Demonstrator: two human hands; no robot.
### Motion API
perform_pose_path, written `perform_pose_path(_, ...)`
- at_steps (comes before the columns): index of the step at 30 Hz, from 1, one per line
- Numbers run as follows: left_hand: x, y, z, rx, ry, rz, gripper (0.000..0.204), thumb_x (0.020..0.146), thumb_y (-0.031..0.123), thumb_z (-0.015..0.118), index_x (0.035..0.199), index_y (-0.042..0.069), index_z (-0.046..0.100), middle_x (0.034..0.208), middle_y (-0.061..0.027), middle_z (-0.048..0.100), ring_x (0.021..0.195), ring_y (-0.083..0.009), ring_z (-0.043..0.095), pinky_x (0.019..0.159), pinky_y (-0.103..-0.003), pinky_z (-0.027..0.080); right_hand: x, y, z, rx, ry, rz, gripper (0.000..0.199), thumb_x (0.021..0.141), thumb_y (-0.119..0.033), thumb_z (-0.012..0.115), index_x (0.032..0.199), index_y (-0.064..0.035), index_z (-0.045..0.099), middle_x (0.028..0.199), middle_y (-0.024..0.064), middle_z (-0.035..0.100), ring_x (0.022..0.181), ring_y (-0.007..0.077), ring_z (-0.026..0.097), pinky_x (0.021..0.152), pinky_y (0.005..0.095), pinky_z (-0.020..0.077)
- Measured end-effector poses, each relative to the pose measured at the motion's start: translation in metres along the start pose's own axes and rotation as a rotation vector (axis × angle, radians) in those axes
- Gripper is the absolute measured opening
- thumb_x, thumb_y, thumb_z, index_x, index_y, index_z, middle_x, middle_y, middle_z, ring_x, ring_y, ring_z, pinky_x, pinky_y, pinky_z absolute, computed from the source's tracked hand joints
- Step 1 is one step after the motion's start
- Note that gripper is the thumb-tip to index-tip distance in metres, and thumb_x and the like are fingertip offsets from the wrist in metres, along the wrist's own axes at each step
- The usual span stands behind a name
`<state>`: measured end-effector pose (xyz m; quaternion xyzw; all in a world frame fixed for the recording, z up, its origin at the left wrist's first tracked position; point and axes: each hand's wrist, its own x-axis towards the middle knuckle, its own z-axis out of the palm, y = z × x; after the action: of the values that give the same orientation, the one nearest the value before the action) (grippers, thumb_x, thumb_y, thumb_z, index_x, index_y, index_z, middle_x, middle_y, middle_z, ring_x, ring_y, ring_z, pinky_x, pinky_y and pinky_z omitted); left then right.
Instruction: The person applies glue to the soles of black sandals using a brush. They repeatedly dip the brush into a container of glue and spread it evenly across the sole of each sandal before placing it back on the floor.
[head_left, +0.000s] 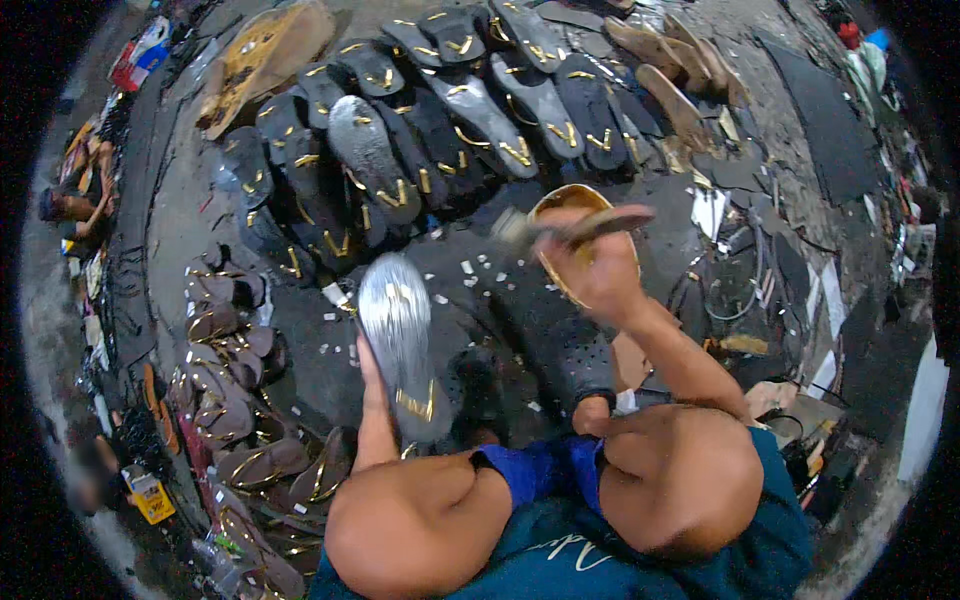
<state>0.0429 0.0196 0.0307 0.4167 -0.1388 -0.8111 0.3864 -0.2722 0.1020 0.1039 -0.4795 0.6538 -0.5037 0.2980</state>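
Note:
My left hand point(372, 385) holds a sandal sole point(394, 310) from its left edge, with its broad end pointing away from me. Its upper part shines silvery and wet-looking, and gold strap ends show near the heel. Over to the right, my right hand point(598, 262) is closed around a brush point(628, 217) with a flat brown handle; the bristles point left and are blurred. That hand is above a yellowish, coated container point(563, 194), which it partly hides, so I cannot see what lies inside.
Ahead lie rows of dark soles point(372, 160) with gold strap ends, some shiny. Brown sandals point(225, 410) are heaped at the left. Beige sole pieces point(670, 60) stand at the far right, and a brown-stained board point(265, 60) lies far left. Scraps litter the ground around my feet.

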Motion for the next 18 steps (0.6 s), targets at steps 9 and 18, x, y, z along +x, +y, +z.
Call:
perform_pose_path(9, -0.065, -0.029, -0.050, 0.098, 0.083, -0.285, 0.057, 0.098, 0.047, 0.032, 0.128, 0.002, 0.050, 0.119, -0.0142, 0.060, 0.103, -0.0282, 0.062, 0.089, -0.042, 0.052, -0.019, 0.027, -0.074, -0.619, 0.242, 0.043, 0.026, 0.082, -0.026, 0.067, 0.097, -0.0044, 0.067, 0.089, 0.0171, 0.068, 0.083, 0.0355, 0.065, 0.075, 0.0425, 0.0523)
perform_pose_path(18, 0.017, -0.011, 0.044, -0.227, -0.344, -0.294, 0.052, 0.098, 0.043, 0.036, 0.119, 0.001, 0.057, 0.106, -0.0128, 0.066, 0.091, -0.0258, 0.065, 0.079, -0.039, 0.055, -0.014, -0.033, -0.058, 0.045, -0.215, 0.176, 0.023, 0.085, -0.013, 0.068, 0.103, 0.0006, 0.063, 0.095, 0.0090, 0.066, 0.090, 0.0120, 0.061, 0.080, 0.0291, 0.0488)
